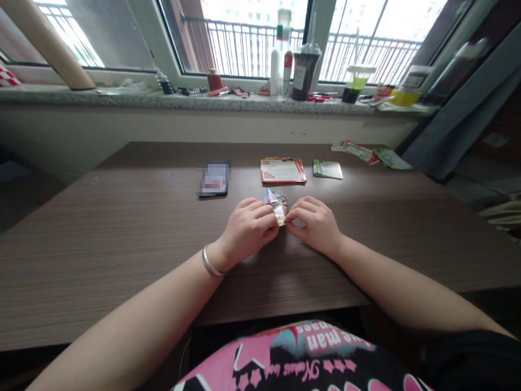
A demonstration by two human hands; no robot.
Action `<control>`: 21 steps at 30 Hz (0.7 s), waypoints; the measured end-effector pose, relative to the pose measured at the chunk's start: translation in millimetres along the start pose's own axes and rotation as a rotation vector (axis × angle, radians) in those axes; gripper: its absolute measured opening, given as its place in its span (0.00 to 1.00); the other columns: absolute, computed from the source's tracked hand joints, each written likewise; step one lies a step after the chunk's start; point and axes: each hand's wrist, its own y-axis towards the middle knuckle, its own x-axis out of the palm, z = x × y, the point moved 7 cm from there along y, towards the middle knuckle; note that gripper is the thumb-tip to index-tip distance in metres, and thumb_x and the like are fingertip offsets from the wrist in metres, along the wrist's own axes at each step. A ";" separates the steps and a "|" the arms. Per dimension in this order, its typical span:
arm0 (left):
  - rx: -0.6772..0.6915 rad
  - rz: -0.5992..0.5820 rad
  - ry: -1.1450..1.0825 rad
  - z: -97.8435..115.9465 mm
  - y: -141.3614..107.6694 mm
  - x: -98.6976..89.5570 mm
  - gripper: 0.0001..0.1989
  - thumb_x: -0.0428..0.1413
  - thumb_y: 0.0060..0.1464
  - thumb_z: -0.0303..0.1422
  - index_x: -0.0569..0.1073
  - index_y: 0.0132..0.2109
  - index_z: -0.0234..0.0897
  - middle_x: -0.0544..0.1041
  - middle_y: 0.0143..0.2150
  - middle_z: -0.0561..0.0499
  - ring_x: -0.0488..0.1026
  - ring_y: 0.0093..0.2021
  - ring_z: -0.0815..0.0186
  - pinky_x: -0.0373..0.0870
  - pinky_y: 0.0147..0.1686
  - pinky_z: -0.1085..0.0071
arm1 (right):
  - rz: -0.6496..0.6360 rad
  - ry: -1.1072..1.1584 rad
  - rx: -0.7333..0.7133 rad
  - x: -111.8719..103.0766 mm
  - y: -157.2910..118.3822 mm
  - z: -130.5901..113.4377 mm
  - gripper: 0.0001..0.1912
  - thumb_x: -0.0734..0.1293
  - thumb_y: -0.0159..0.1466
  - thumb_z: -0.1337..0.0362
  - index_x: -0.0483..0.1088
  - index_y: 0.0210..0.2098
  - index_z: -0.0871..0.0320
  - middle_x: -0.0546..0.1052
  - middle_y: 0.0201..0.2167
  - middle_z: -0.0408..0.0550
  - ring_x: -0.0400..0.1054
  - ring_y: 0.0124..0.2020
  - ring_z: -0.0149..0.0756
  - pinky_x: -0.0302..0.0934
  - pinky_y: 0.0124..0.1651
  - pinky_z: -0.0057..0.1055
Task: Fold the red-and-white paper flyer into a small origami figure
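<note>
Between my hands, just above the wooden table [154, 233], is a small piece of folded, glossy printed paper [278, 205] with a pointed top corner. My left hand [253, 221], with a silver bangle at its wrist, is closed on the paper's left side. My right hand [314, 220] pinches its lower right edge between thumb and fingers. The fingers cover the paper's lower part and sides. Just beyond it lies a stack of printed cards [283, 170] with a red border. To the right of that stack is a smaller stack of greenish-white cards [328, 169].
A phone [214, 178] lies left of the card stacks. Loose cards [360, 152] lie at the table's far right corner. Behind the table, the stone windowsill [236, 103] holds a dark drink cup [305, 73], a white bottle [277, 65], a red bottle [214, 80] and small items.
</note>
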 end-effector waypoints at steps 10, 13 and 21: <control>-0.007 0.003 -0.002 -1.4 0.3 0.2 0.09 0.53 0.58 0.29 0.71 0.29 0.38 0.75 0.30 0.52 0.68 0.31 0.67 0.62 0.37 0.67 | -0.017 -0.050 -0.029 3.7 -0.6 1.2 0.05 0.67 0.63 0.65 0.75 0.31 0.52 0.80 0.31 0.43 0.69 0.36 0.36 0.64 0.42 0.35; -0.015 0.017 -0.010 -1.0 0.7 -1.0 0.08 0.54 0.57 0.28 0.71 0.29 0.38 0.75 0.30 0.51 0.68 0.32 0.66 0.64 0.37 0.68 | -0.030 -0.058 -0.028 5.4 -1.6 3.5 0.05 0.67 0.63 0.65 0.75 0.32 0.52 0.80 0.33 0.43 0.69 0.37 0.37 0.64 0.43 0.35; -0.034 -0.012 -0.019 -1.7 -0.9 3.0 0.09 0.52 0.58 0.29 0.71 0.29 0.38 0.74 0.30 0.51 0.67 0.31 0.66 0.64 0.34 0.69 | -0.020 -0.066 -0.033 5.1 -2.1 4.8 0.06 0.66 0.63 0.65 0.74 0.31 0.53 0.79 0.32 0.45 0.69 0.36 0.37 0.64 0.41 0.35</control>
